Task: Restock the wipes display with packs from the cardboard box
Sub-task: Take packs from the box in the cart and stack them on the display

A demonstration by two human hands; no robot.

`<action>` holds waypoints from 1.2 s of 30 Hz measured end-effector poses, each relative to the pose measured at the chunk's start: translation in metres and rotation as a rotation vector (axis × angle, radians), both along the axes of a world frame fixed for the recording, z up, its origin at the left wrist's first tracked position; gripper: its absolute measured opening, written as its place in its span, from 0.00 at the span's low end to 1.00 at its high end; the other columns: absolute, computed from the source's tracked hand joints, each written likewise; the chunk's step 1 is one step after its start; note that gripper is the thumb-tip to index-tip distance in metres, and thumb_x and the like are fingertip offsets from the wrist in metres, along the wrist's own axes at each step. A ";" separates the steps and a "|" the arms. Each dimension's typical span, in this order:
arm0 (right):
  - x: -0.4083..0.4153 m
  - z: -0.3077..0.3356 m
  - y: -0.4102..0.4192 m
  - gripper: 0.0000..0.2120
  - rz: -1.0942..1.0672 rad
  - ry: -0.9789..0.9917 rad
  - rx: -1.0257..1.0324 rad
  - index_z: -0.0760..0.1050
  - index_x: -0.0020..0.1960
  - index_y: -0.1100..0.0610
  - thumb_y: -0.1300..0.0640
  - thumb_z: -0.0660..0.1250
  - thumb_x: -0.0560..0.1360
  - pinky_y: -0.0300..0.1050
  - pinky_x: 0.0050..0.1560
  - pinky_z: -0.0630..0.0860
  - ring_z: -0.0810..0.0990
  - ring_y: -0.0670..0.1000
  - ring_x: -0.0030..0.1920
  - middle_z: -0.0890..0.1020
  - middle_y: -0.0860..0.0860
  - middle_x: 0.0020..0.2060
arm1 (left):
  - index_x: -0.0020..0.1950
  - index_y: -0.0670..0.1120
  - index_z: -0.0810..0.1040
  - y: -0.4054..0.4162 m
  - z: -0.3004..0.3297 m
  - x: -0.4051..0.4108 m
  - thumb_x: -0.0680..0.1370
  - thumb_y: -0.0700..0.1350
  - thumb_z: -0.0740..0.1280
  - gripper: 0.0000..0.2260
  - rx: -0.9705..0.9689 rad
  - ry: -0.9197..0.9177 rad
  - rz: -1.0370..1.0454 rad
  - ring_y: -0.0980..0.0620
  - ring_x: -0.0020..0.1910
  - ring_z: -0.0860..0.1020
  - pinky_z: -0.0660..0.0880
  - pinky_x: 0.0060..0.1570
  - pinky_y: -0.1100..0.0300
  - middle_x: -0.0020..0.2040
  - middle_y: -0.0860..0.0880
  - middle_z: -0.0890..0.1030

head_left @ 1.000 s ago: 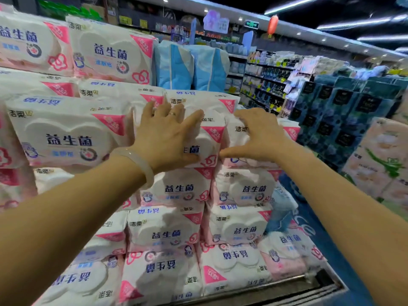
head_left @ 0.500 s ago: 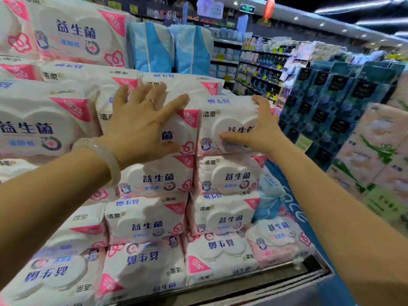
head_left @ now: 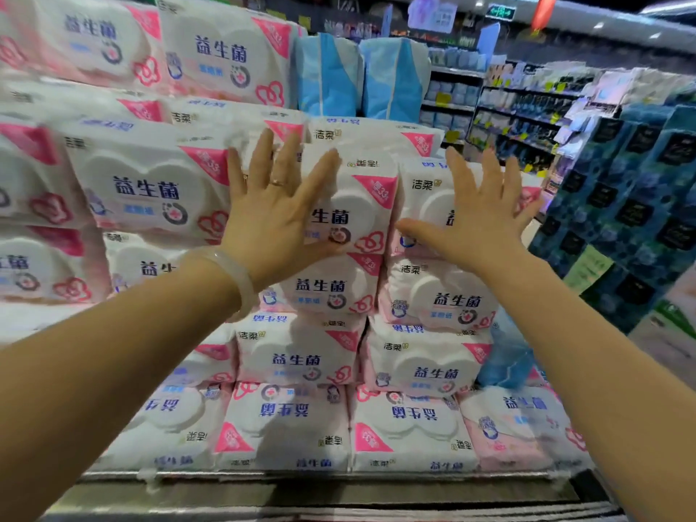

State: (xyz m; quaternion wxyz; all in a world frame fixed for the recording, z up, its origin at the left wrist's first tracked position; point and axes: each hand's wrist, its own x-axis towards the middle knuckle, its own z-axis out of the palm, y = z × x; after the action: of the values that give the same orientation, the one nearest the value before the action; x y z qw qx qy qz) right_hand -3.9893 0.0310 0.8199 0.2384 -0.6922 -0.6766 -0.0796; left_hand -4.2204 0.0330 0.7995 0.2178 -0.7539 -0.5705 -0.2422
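Both hands were spread flat w/ straight fingers, holding nothing. Left hand [head_left: 273, 216] lay against the front of a white-and-pink wipes pack [head_left: 350, 205] in the upper row of the wipes display [head_left: 301, 356], fingers fanned over its left part and the seam w/ the neighbouring pack [head_left: 147, 190]; a ring showed on one finger, a pale bangle [head_left: 241, 284] on the wrist. Right hand [head_left: 478, 216] was at the next pack to the right [head_left: 433, 205], thumb out toward the left hand; whether the palm actually touched the wrap couldn't be told. Packs stood in tight rows approx. five high at this end, bottom row printed upside down, all on a metal shelf edge [head_left: 320, 480]. Blue packs [head_left: 361, 77] stood upright behind the top of the stack. Dark blue-green boxed goods [head_left: 621, 190] were stacked to the right, w/ store aisle shelving [head_left: 519, 118] further back. Cardboard box wasn't in view.
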 end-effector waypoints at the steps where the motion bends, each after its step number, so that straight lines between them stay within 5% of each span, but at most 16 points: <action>1: -0.001 -0.002 0.004 0.51 -0.017 -0.002 0.019 0.43 0.78 0.41 0.24 0.61 0.64 0.72 0.69 0.35 0.34 0.58 0.77 0.40 0.52 0.78 | 0.78 0.55 0.48 0.003 -0.002 -0.002 0.66 0.71 0.64 0.47 -0.017 -0.020 -0.012 0.36 0.76 0.43 0.46 0.70 0.33 0.79 0.40 0.48; 6: -0.003 -0.006 0.010 0.52 -0.081 -0.024 0.054 0.46 0.78 0.42 0.23 0.61 0.62 0.73 0.69 0.36 0.36 0.58 0.77 0.44 0.52 0.78 | 0.76 0.58 0.43 0.007 -0.001 0.000 0.64 0.72 0.61 0.47 -0.045 -0.029 -0.032 0.36 0.76 0.42 0.50 0.69 0.32 0.79 0.41 0.47; 11: -0.006 0.007 -0.006 0.56 -0.075 -0.016 -0.065 0.38 0.78 0.43 0.23 0.61 0.62 0.72 0.70 0.35 0.31 0.58 0.76 0.35 0.52 0.77 | 0.77 0.56 0.34 -0.005 0.011 0.001 0.69 0.73 0.58 0.48 -0.120 0.119 0.078 0.38 0.75 0.34 0.35 0.70 0.35 0.78 0.42 0.35; 17: -0.059 0.002 -0.055 0.57 0.093 -0.322 0.058 0.33 0.77 0.46 0.26 0.64 0.64 0.68 0.70 0.32 0.28 0.61 0.75 0.30 0.55 0.76 | 0.76 0.52 0.32 -0.046 0.008 -0.020 0.70 0.67 0.65 0.51 -0.135 0.036 0.012 0.40 0.74 0.30 0.33 0.71 0.40 0.76 0.42 0.31; 22: -0.155 -0.022 -0.089 0.55 0.324 -0.446 -0.041 0.34 0.78 0.47 0.29 0.65 0.67 0.67 0.71 0.34 0.31 0.62 0.75 0.31 0.55 0.76 | 0.70 0.56 0.26 -0.095 -0.021 -0.095 0.71 0.66 0.66 0.51 -0.206 -0.003 0.086 0.48 0.68 0.25 0.33 0.71 0.41 0.74 0.46 0.28; 29: -0.346 -0.066 -0.149 0.54 0.614 -0.497 -0.136 0.34 0.78 0.47 0.31 0.66 0.68 0.67 0.71 0.33 0.30 0.63 0.75 0.32 0.57 0.76 | 0.67 0.52 0.24 -0.207 -0.062 -0.261 0.72 0.67 0.63 0.49 -0.346 0.010 0.404 0.41 0.74 0.30 0.36 0.72 0.40 0.69 0.47 0.25; 36: -0.559 -0.102 -0.252 0.53 0.926 -0.476 -0.189 0.35 0.78 0.49 0.32 0.66 0.69 0.68 0.72 0.37 0.32 0.62 0.76 0.33 0.57 0.76 | 0.71 0.51 0.26 -0.348 -0.084 -0.440 0.72 0.67 0.62 0.50 -0.466 -0.026 0.731 0.39 0.75 0.32 0.36 0.71 0.38 0.76 0.42 0.31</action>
State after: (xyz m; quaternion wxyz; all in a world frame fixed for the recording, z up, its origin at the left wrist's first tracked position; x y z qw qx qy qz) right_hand -4.5481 -0.2212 0.7179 0.0247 -0.3019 -0.9512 -0.0596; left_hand -4.6604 -0.3153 0.7153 0.1061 -0.5285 -0.8420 -0.0232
